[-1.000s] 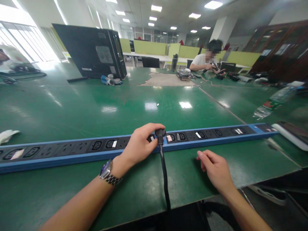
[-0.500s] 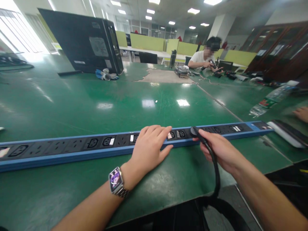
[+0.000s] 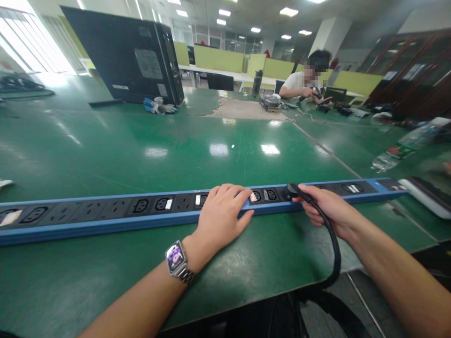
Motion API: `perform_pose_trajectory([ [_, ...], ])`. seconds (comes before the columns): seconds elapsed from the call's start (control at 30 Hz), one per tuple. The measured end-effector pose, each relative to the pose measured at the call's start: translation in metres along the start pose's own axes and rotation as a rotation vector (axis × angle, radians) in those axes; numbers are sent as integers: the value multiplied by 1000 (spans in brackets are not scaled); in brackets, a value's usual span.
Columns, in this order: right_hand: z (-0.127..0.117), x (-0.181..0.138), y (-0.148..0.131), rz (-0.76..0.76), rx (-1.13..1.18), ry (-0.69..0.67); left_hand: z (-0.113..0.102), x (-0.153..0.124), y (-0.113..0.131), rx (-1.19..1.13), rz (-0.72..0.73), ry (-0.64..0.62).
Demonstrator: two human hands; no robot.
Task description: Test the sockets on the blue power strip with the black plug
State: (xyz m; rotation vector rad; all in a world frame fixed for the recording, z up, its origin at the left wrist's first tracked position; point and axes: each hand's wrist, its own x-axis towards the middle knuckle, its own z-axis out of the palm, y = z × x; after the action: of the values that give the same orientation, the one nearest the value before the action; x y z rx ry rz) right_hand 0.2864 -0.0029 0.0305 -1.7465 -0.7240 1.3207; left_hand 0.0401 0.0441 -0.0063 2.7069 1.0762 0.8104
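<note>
our right hand (image 3: 327, 211) clamped round black plug (image 3: 292, 190), plug touching top of power strip (image 3: 105, 217), right of its middle. cable (image 3: 334, 253) loops from plug over table (image 3: 105, 155) edge, near side of strip. our left hand (image 3: 221, 213) flat, fingers loose, lying across strip just left of plug. computer tower (image 3: 130, 56) well behind strip. another person (image 3: 298, 85) seated far beyond strip.

Scene is lit brightly by ceiling panels (image 3: 289, 11) and windows (image 3: 31, 51), overexposed upper L. Glare is reflected off the green table (image 3: 105, 155); edges are bent by wide-angle distortion, blurred at R.
</note>
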Motion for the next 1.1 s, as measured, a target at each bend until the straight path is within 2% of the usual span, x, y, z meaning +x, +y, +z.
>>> perform_pose_trajectory([
  [0.27,14,-3,5,-2,77,23,1,-1,1,13,3,3],
  [0.4,20,0,13,-81,-64,106,2,-2,-1,15,15,9],
  [0.5,20,-1,11,-73,-89,62,2,-2,-2,30,22,11],
  [0.53,18,-4,7,-99,-57,43,3,-3,-1,40,23,13],
  [0.6,8,-15,-7,-253,55,50,3,-3,-1,66,27,12],
  [0.67,-11,-29,-24,-450,163,97,4,-3,0,102,29,8],
  [0.7,-23,-34,-31,-499,195,118,5,-3,1,122,28,4],
  [0.73,-36,-38,-37,-485,205,134,5,-3,1,141,25,0],
  [0.8,-61,-38,-42,-325,190,147,5,-2,1,168,22,-4],
  [0.9,-88,-20,-29,-86,176,176,6,-3,1,185,29,-9],
  [0.97,-99,-5,-16,-41,153,198,6,-3,0,190,35,-3],
  [1.1,-116,12,0,-52,35,265,7,-4,-1,183,40,16],
])
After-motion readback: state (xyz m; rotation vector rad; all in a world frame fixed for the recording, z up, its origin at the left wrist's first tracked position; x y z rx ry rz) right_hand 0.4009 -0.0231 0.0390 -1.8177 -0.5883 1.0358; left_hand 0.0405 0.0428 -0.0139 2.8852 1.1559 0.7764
